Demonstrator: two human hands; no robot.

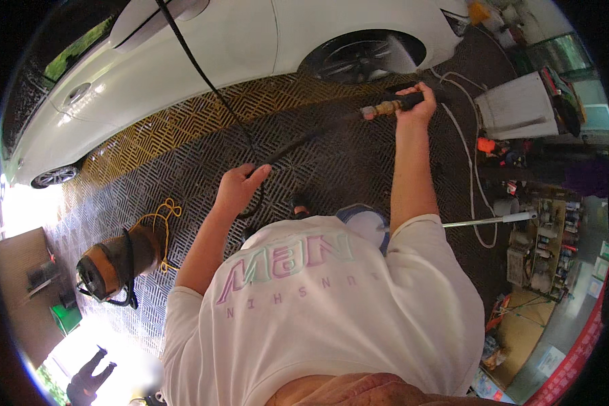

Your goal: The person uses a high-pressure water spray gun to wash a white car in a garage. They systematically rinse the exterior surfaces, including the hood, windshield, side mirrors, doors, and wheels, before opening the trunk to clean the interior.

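My right hand, at the upper right of the head view, is closed around the black grip of a spray gun with brass-coloured fittings. White spray shows over the wheel of a white car beyond it. A black hose runs from near the gun down to my left hand, whose fingers are wrapped around it. Another stretch of black hose hangs from above and passes behind that hand. The gun's trigger is hidden by my right hand.
Patterned grating covers the floor. Near my body stands a bucket, with a metal pole to its right. A vacuum cleaner with a yellow cord stands left. A pale hose, a white bin and shelves are right. A person is at lower left.
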